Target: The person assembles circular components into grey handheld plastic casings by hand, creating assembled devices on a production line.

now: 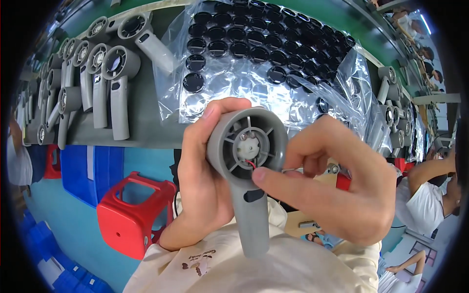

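A grey handheld fan (pixel 254 219) is held upright before my chest, its round head facing me. My left hand (pixel 200 161) is wrapped round the left side of that head. Inside the ring, a white motor hub (pixel 248 147) sits among thin spokes, and a short red wire (pixel 251 164) runs down from it. My right hand (pixel 342 180) is closed at the right side of the ring. Its thumb tip presses at the lower inner rim, touching or just beside the wire. The other fingers curl by the outer wall, partly hidden.
On the bench, several similar grey fans (pixel 119 88) stand at the left. Rows of round black caps (pixel 239 49) lie on clear plastic in the middle. More fans (pixel 391 112) are at the right. A red stool (pixel 129 215) and a blue bin (pixel 93 171) stand below. People (pixel 420 200) sit at the right.
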The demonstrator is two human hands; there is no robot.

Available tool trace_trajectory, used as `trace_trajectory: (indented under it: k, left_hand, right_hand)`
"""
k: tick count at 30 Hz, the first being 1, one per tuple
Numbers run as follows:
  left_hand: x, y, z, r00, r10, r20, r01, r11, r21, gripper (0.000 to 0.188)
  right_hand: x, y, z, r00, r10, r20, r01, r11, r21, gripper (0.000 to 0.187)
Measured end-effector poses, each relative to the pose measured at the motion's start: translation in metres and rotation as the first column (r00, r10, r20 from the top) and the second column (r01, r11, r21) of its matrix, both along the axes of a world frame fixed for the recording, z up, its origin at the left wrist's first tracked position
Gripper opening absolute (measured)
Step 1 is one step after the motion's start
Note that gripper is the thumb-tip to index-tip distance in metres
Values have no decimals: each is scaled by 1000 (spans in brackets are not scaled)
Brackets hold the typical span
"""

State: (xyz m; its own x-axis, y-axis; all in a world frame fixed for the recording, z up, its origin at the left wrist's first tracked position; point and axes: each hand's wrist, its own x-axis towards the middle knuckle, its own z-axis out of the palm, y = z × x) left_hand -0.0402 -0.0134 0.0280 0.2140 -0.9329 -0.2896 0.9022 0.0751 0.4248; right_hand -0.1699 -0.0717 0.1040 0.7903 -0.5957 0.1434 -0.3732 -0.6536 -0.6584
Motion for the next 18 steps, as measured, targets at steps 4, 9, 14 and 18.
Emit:
trace_trajectory:
  k: [4, 9, 14, 18]
  left_hand:
    - [3, 7, 0, 998, 26, -52, -25, 1000, 14, 36]
    - [2, 7, 4, 999, 4, 43, -6, 998, 55, 36]
    - [6, 10, -5, 997, -16, 81, 16, 1000, -2, 36]
    - [-1, 8, -1, 994, 38, 101, -35, 999, -25, 34]
  right_hand:
    - [6, 6, -5, 1000, 21, -17, -22, 997, -72, 28]
    - [2, 7, 0, 996, -38, -84, 47, 994, 99, 30]
    - [1, 4, -7, 984, -96, -151, 134, 954, 268, 33]
    - [2, -9, -1, 990, 129, -49, -129, 992, 2, 38]
